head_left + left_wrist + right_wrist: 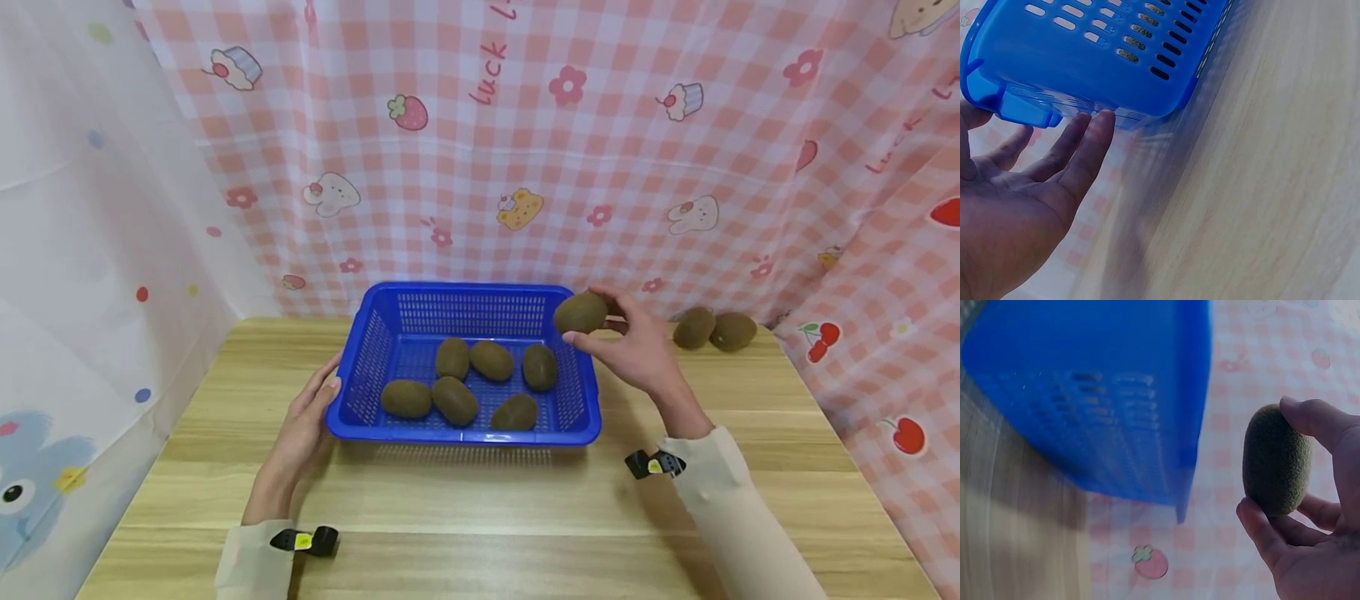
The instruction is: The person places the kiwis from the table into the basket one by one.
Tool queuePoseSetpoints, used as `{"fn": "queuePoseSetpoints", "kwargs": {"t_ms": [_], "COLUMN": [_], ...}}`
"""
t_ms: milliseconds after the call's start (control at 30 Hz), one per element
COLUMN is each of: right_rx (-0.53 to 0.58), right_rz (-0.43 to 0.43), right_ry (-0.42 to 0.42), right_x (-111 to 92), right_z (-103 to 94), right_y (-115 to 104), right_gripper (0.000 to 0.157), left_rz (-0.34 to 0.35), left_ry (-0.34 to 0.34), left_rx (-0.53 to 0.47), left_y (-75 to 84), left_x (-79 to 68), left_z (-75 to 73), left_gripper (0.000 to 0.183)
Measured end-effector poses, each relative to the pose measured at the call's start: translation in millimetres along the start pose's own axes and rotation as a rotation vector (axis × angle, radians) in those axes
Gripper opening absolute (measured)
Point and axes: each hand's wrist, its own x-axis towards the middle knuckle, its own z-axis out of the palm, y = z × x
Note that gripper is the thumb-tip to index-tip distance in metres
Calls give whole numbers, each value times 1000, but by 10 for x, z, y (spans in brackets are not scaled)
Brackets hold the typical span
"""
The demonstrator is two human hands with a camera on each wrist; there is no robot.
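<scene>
In the head view a brown kiwi (581,312) is pinched between the thumb and fingers of my right hand (637,337), above the right back corner of a blue plastic basket (465,436). The right wrist view shows this kiwi (1277,459) held apart from the basket's wall (1097,437). Several more kiwis (491,361) lie spread on the basket floor. My left hand (303,417) rests against the basket's left side near the rim. Its fairly straight fingers (1088,153) touch the outer wall in the left wrist view.
Two kiwis (694,327) lie side by side at the right back of the wooden table (465,517). Behind the table hangs a pink checked cloth (465,167), and a white cloth (150,208) hangs at the left. A black strap device (303,542) is on each wrist.
</scene>
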Motion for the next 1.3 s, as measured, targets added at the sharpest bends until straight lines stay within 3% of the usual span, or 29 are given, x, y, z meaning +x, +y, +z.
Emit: {"fn": "queuePoseSetpoints", "kwargs": {"t_ms": [200,600,900,1067,1300], "right_rx": [3,-78,-75,-95,-139], "right_rz": [-75,-137,-109,-92,-160], "right_ry": [-71,-191,-300,-307,-283], "right_x": [-18,-69,-80,-96,-104], "right_z": [75,238,306,297,288], "right_y": [-143,-272,-272,-250,-209], "right_gripper": [72,73,66,66,73], "left_rz": [2,7,6,11,11], "left_ry": [-3,-10,-12,-18,-17], "left_rx": [0,-12,-21,-23,-10], "left_y": [-2,4,2,1,-5], "left_x": [-4,1,3,4,-2], "left_z": [-3,-1,11,9,-1], "left_gripper": [57,57,57,57,57]}}
